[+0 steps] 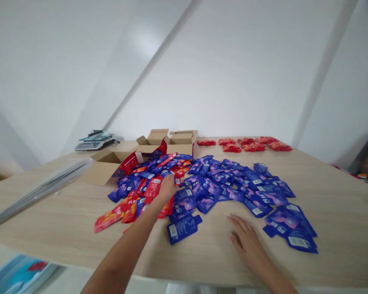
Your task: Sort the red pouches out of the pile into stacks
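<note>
My left hand (168, 188) reaches into a mixed heap of flat packets, fingers drawn together and pointing down. What lies under those fingertips is hidden. Beside it are a red packet (153, 187) and blue packets (185, 199), some showing white barcode labels. My right hand (245, 241) rests low over the bare tabletop, palm down, fingers stretched out and holding nothing. Blue packets with a purple pattern (207, 185) spread in an arc beyond both hands. To the right of my right hand lies a small overlapping group of blue packets (291, 222).
Open cardboard boxes (102, 167) stand behind the heap on the wooden table (331, 196). Stacks of red packets (253, 146) line the back edge. A scale (95, 141) sits at the back left, near long plastic-wrapped strips (46, 183). A blue basin (21, 273) is below the table.
</note>
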Available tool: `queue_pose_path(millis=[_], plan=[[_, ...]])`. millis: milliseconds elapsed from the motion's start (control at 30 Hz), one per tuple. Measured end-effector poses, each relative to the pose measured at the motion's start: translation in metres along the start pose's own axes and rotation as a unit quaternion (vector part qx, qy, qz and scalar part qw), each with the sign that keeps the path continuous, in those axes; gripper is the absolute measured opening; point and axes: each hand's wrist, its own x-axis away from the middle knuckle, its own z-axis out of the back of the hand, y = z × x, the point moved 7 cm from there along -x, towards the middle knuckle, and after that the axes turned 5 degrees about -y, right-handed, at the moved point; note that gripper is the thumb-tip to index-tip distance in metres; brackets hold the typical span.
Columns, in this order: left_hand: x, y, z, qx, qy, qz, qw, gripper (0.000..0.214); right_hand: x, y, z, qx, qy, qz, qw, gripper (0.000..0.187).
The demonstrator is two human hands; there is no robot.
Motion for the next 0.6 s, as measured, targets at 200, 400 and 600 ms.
queue_pose_path(millis=[200,400,600], plan=[[-0.076,0.012,-0.018,-0.03,-0.013,-0.026,0.999,0.057,-0.012,0.005,-0.027,0.013,-0.004,0.007,1.0,0.043],[-0.127,0.012,-0.048,-0.042,-0.014,-0.002,0.999,0.064,-0.014,0.017,-0.04,0.061,0.012,0.078,0.995,0.035],[-0.147,0.014,-0.06,-0.109,-0.05,0.039,0.992,0.065,-0.009,0.028,-0.048,0.073,0.036,0.114,0.99,0.04]])
